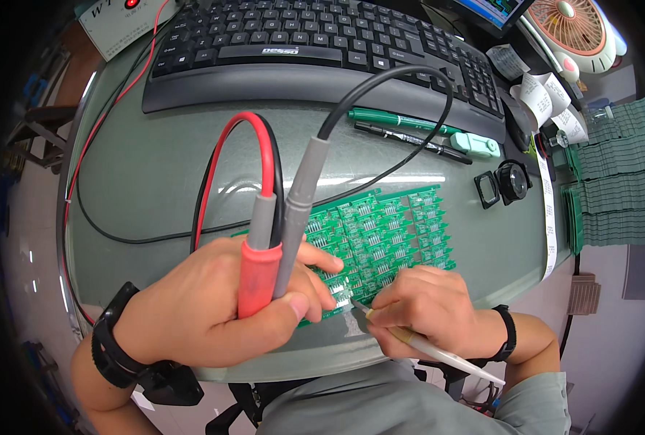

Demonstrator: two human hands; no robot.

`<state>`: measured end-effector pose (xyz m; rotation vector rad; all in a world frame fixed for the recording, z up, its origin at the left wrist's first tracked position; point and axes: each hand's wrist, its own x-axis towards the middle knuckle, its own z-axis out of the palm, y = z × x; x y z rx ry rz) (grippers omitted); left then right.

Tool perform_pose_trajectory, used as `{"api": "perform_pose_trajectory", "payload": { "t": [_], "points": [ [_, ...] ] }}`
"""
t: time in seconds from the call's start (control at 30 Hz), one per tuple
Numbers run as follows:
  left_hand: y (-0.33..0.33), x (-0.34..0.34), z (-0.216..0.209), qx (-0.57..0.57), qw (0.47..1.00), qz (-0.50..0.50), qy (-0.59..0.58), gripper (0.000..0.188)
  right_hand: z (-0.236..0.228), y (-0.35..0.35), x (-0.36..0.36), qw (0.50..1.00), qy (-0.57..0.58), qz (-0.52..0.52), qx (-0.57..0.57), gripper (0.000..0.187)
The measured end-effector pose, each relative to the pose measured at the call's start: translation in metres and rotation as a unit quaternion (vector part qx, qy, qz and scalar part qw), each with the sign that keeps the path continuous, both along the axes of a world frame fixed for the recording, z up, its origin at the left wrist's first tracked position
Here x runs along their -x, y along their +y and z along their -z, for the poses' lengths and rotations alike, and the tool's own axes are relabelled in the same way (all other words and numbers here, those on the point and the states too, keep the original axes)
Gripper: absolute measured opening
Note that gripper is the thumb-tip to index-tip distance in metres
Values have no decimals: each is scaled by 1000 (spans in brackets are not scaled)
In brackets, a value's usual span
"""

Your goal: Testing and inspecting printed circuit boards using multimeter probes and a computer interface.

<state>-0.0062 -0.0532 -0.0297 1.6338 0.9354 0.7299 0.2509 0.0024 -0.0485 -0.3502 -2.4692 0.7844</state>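
Note:
A panel of green circuit boards (372, 235) lies on the glass-topped desk, with rows of small parts on it. My left hand (214, 308) is closed round two test probes, a red one (259, 279) and a grey one (301, 196), side by side over the panel's left part. Their tips are hidden by the hand. Close to the panel's near edge, my right hand (428, 312) pinches a slim white pen-like tool (449, 355). Its narrow dark tip meets the boards near my left fingertips; I cannot tell its exact kind.
Across the back stands a black keyboard (293, 69). A green marker (388, 118), a black marker (413, 143) and a folding magnifier (512, 181) lie before it. Stacks of green boards (616, 181) rise at the right. Probe cables loop over the desk.

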Motion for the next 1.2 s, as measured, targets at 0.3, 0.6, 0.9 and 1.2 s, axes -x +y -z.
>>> {"api": "perform_pose_trajectory", "payload": {
  "t": [0.3,0.6,0.9,1.2],
  "points": [
    [-1,-3,4,-37,998,-30,-49,19,-3,0,2,1000,-3,1,16,23],
    [-2,-4,5,-40,997,-31,-50,18,-3,0,3,1000,-3,4,30,24],
    [0,-7,4,-71,995,-44,-59,16,0,-2,0,999,-6,-3,-53,24],
    [0,-4,4,-38,998,-29,-44,18,-6,1,0,999,7,-2,52,23]
  ]
}}
